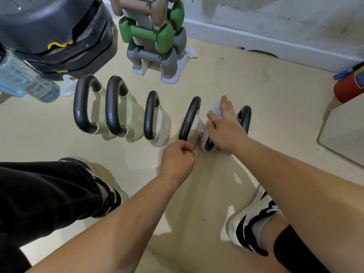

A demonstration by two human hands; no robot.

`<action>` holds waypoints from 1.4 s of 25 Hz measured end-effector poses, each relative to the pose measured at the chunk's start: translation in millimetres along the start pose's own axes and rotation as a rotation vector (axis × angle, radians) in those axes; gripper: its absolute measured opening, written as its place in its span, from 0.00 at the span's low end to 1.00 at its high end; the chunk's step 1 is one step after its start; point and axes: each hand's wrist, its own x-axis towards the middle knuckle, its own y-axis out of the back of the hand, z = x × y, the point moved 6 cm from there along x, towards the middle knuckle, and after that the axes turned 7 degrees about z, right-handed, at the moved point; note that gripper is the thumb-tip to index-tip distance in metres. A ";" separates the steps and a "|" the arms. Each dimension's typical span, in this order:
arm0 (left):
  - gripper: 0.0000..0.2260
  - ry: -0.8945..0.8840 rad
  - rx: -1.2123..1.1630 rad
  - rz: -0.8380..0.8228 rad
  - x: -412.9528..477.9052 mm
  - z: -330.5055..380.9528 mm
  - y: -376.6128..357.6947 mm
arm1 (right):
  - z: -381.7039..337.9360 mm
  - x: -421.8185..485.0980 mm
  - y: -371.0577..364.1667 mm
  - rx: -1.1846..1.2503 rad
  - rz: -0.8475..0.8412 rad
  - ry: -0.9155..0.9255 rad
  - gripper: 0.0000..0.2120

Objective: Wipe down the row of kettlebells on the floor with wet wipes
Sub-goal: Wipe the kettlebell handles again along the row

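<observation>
Five kettlebells stand in a row on the cream floor (226, 79), handles up, running from the stacked black weight plates (55, 32) at the left towards the open floor on the right. The four on the left are cream-bodied with dark handles; the first cream kettlebell (86, 107) and the second (120, 113) sit nearly touching, the third (157, 123) a little apart, and the fourth (192, 123) just beside the last one, a pink kettlebell (206, 142).

The right hand (226, 131) lies flat over the pink kettlebell, fingers stretched forward and spread, pressing a pale wet wipe (216, 107) against its far side; only a corner of the wipe shows past the fingers. The left hand (177, 160) is curled closed near the base of the fourth kettlebell, thumb and forefinger pinched together; whether anything is between them I cannot tell.

Behind the row, a grey rack of dumbbells (157, 36) stands near the wall's skirting. A crumpled white wipe (68, 87) lies on the floor by the first kettlebell, next to a clear water bottle (25, 79). A red fire extinguisher (348, 87) rests at the far right edge. The person crouches, a black-and-white trainer (254, 221) planted on either side.
</observation>
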 end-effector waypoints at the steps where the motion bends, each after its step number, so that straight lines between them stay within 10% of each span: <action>1: 0.10 -0.003 -0.005 0.001 0.7 0.9 1.1 | -4.1 -6.6 -3.5 -0.056 0.046 0.034 0.20; 9: 0.11 0.003 -0.060 0.047 1.3 2.0 16.7 | -34.6 -86.7 -36.0 -0.486 0.079 0.688 0.17; 12: 0.12 0.033 -0.089 0.073 4.7 2.1 26.5 | -67.9 -59.9 -0.3 -0.337 0.123 0.499 0.10; 17: 0.12 0.065 -0.143 0.118 13.3 1.6 39.8 | -67.2 -4.4 80.8 0.602 0.426 -0.435 0.16; 20: 0.12 0.071 -0.163 0.136 18.7 3.9 48.5 | -89.4 22.1 87.4 0.512 0.559 -0.181 0.15; 28: 0.13 0.083 -0.193 0.142 33.9 3.4 51.7 | -87.8 -30.4 -29.9 -0.239 0.071 0.537 0.26; 35: 0.12 0.079 -0.187 0.113 32.4 5.3 47.4 | -74.2 50.0 0.2 0.205 -0.064 0.048 0.22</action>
